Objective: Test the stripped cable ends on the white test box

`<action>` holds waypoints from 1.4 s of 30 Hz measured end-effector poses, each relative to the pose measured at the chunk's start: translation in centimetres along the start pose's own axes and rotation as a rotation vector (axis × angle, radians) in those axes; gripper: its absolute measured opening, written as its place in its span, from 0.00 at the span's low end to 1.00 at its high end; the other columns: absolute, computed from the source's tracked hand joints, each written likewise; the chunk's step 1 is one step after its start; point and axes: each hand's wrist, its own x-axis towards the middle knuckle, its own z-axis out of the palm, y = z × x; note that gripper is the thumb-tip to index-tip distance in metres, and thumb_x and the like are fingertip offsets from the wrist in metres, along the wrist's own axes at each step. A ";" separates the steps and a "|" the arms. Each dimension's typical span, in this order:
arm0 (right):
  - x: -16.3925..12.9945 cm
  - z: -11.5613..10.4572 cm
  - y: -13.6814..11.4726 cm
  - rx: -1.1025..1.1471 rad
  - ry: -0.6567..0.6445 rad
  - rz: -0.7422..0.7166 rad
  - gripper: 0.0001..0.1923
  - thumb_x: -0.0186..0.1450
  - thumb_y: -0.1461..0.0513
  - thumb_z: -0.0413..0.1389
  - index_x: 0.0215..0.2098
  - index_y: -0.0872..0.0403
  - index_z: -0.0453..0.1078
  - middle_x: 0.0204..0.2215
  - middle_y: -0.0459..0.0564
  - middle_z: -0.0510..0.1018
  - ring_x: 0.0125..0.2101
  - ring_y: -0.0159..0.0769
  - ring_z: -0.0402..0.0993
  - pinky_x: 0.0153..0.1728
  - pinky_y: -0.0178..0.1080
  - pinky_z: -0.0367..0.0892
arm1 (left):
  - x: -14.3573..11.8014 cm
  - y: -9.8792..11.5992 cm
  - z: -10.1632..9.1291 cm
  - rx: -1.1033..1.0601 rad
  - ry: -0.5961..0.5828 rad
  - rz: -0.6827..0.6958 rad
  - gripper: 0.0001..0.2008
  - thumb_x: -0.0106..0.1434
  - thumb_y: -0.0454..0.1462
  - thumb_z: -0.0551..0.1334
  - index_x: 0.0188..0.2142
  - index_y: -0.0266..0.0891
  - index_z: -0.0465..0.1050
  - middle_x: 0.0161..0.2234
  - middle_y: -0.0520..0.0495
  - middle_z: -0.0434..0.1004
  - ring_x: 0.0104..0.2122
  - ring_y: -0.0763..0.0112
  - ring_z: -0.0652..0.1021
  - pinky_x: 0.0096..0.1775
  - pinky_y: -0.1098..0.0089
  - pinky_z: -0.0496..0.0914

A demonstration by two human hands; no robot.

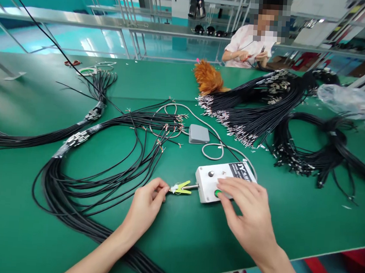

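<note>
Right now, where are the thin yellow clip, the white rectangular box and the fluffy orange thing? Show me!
Thin yellow clip [184,191]: head view, lower arm.
White rectangular box [208,185]: head view, top face.
Fluffy orange thing [208,78]: head view, middle of its fluff.

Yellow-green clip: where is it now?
Head view, centre, below the middle: the yellow-green clip is just left of the white JY-labelled box, next to the left hand.

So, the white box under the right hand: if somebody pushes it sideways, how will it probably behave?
The white box would probably slide rather than tip, since it lies flat and low. Its straight-edged casing looks rigid, so it should hardly bend. The yellow clip might snag, because it sticks out on a metal rod.
</note>
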 end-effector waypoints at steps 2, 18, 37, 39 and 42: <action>-2.0 -0.3 0.6 0.019 0.046 0.003 0.07 0.68 0.68 0.54 0.43 0.53 0.70 0.45 0.52 0.81 0.49 0.42 0.73 0.49 0.46 0.58 | 0.1 -0.3 0.0 0.000 -0.007 0.001 0.10 0.62 0.42 0.58 0.29 0.38 0.71 0.21 0.53 0.69 0.22 0.71 0.70 0.25 0.73 0.63; -4.8 2.1 0.5 0.065 0.187 -0.146 0.09 0.64 0.71 0.56 0.40 0.53 0.71 0.42 0.53 0.83 0.51 0.46 0.70 0.53 0.50 0.57 | 1.0 -0.4 -3.1 -0.272 0.165 -0.053 0.12 0.55 0.43 0.65 0.26 0.36 0.70 0.17 0.53 0.71 0.12 0.77 0.65 0.15 0.76 0.57; -7.2 2.8 -0.9 0.304 -0.020 -0.094 0.12 0.66 0.73 0.54 0.45 0.55 0.70 0.46 0.57 0.81 0.43 0.38 0.77 0.43 0.43 0.74 | -7.8 0.9 -2.1 0.727 -0.830 0.329 0.11 0.59 0.24 0.57 0.34 0.41 0.69 0.36 0.48 0.75 0.36 0.61 0.74 0.42 0.64 0.68; -7.3 2.8 -0.9 0.307 -0.031 -0.091 0.12 0.66 0.72 0.54 0.45 0.55 0.70 0.46 0.57 0.81 0.43 0.39 0.77 0.43 0.43 0.74 | -7.5 1.3 -2.8 0.625 -0.841 0.275 0.11 0.62 0.24 0.54 0.34 0.42 0.67 0.37 0.49 0.73 0.39 0.64 0.73 0.46 0.65 0.67; -7.3 2.7 -1.0 0.321 -0.049 -0.094 0.12 0.66 0.72 0.53 0.45 0.55 0.70 0.46 0.56 0.81 0.42 0.39 0.77 0.42 0.43 0.74 | -6.8 2.4 -4.1 0.460 -0.863 0.154 0.09 0.68 0.28 0.51 0.38 0.43 0.66 0.40 0.50 0.70 0.43 0.68 0.72 0.48 0.71 0.66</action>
